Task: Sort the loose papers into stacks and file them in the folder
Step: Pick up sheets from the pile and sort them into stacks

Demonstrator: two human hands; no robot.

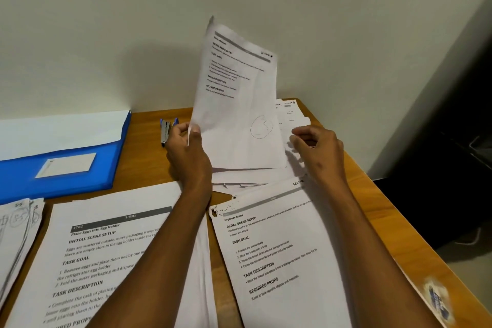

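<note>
My left hand [187, 149] pinches the lower left edge of a printed sheet [237, 104] and holds it upright above the loose pile [290, 120] at the back right of the table. Its lower part carries a pen scribble. My right hand [315, 150] hovers over that pile with fingers curled; whether it holds a paper I cannot tell. Near me lie two sorted stacks: one headed "Place Eggs into Egg Holder" [106, 261], the other "Organize Bread" [277, 247]. A third stack with pen sketches [16, 229] lies at the far left. The blue folder [74, 168] lies open at the back left.
A blue stapler [166, 129] lies behind my left hand near the wall. The wooden table [149, 157] ends at its right edge beside a dark gap. A worn sticker [438, 298] marks the table's front right edge.
</note>
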